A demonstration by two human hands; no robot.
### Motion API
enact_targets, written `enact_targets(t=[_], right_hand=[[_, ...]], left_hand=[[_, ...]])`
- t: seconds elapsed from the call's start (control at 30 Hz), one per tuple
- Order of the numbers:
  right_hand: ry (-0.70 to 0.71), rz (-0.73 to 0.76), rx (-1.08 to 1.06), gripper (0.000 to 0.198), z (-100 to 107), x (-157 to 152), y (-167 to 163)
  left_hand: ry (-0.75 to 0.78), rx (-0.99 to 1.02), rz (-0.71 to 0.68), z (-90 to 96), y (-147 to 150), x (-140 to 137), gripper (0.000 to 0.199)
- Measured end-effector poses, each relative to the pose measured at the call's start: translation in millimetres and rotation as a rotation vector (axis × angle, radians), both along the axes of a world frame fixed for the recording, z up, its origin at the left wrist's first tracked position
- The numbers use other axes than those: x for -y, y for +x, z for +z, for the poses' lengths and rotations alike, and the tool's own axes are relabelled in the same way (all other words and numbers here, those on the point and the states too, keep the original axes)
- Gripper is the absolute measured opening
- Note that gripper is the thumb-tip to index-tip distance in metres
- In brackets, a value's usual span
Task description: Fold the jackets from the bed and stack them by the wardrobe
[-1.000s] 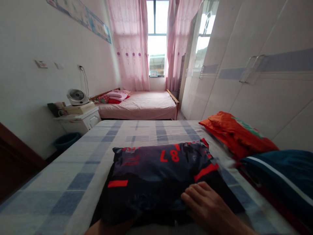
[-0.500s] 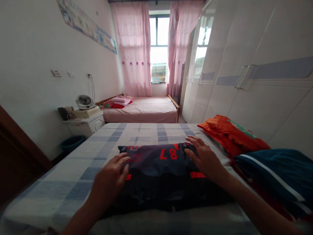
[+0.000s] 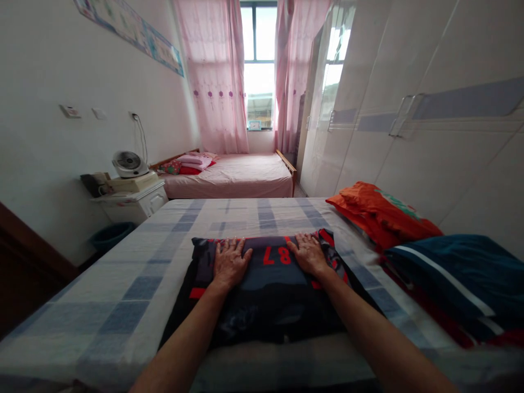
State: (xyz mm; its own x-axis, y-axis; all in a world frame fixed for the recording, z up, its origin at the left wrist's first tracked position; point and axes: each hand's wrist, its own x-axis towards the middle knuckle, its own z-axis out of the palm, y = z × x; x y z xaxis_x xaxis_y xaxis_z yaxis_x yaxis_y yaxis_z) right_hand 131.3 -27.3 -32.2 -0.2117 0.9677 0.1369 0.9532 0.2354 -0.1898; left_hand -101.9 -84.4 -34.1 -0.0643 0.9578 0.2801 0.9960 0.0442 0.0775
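A dark garment [image 3: 270, 295] with red markings and a red "87" lies folded on the checked bed, its print upside down to me. My left hand [image 3: 230, 262] rests flat on its far left part, fingers spread and pointing away. On the far right part, just beside the number, my right hand [image 3: 308, 253] lies flat as well, fingers stretched out. Both palms are down on the cloth and neither hand grips it. My forearms cover parts of the garment's left and right sides.
To the right on the bed lie an orange garment [image 3: 380, 214] and a dark teal folded garment [image 3: 454, 275] with a white stripe. A pink bed [image 3: 245, 174] stands beyond. White wardrobes [image 3: 409, 164] line the right; a fan [image 3: 129, 164] sits on the left cabinet [image 3: 153, 201].
Both hands have moved inward and come down flat on the garment from its side edges. The garment's far right corner now shows, spread outward. The view has shifted slightly.
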Motion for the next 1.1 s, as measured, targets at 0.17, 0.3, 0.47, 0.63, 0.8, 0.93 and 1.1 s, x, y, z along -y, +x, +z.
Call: enact_targets(t=[0.17, 0.3, 0.47, 0.63, 0.8, 0.93, 1.1], right_hand=[[0.0, -0.153, 0.04, 0.068, -10, -12, 25], [0.031, -0.289, 0.027, 0.064, -12, -15, 36], [0.064, -0.489, -0.044, 0.054, -14, -20, 63], [0.109, -0.533, -0.092, 0.049, -16, -25, 73], [0.132, -0.503, -0.129, 0.046, -16, -25, 73], [0.171, -0.493, -0.147, 0.046, -16, -22, 74], [0.303, -0.486, -0.129, 0.052, 2, -10, 58]], left_hand=[[-0.043, 0.019, 0.186, -4.3, -38, 2, 0.054], [-0.03, 0.021, 0.257, -5.6, -46, 5, 0.052], [-0.008, 0.03, 0.282, -9.1, -45, 4, 0.052], [0.015, 0.055, 0.278, -10.5, -46, 2, 0.05], [0.02, 0.073, 0.282, -10.1, -46, 2, 0.049], [0.017, 0.089, 0.284, -6.1, -44, 4, 0.047], [0.027, 0.148, 0.354, 6.9, -48, 12, 0.053]])
